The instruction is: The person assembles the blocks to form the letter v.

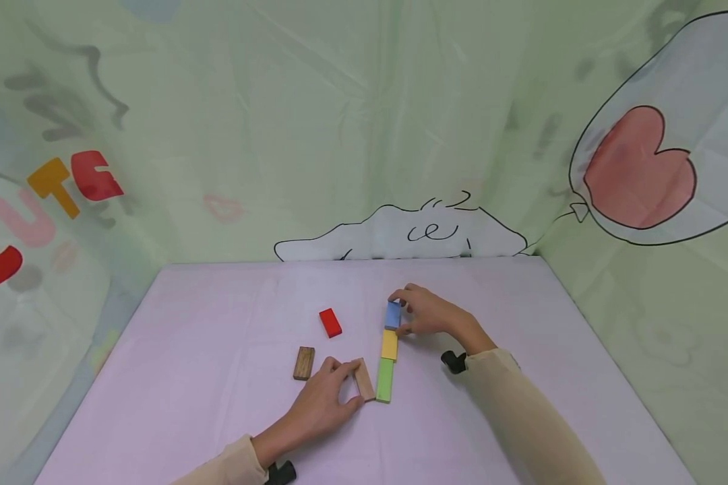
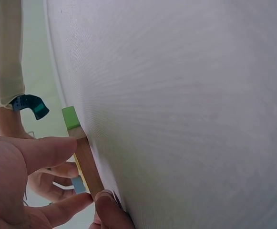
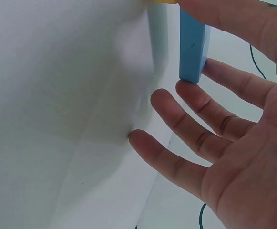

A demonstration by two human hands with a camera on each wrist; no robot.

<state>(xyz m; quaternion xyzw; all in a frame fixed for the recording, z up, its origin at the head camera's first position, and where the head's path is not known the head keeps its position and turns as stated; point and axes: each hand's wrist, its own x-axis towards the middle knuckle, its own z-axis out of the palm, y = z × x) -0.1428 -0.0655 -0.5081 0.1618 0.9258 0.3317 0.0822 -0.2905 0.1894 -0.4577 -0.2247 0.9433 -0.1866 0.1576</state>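
A row of three blocks runs away from the person on the table: a green block [image 1: 385, 382] nearest, a yellow block [image 1: 389, 346] in the middle and a blue block [image 1: 393, 316] at the far end. My right hand [image 1: 432, 312] holds the blue one, thumb at its near end and a fingertip at its far end. The other fingers of that hand spread out in the right wrist view. Between thumb and fingers, my left hand [image 1: 323, 399] pinches a plain wooden block [image 1: 366, 382], which stands slanted with its near end by the green block.
Left of the row lie a red block [image 1: 330, 323] and, closer to the person, a dark brown wooden block [image 1: 304, 363]. A pale cloth covers the table [image 1: 218, 323]. Printed green curtains [image 1: 315, 135] enclose its back and sides.
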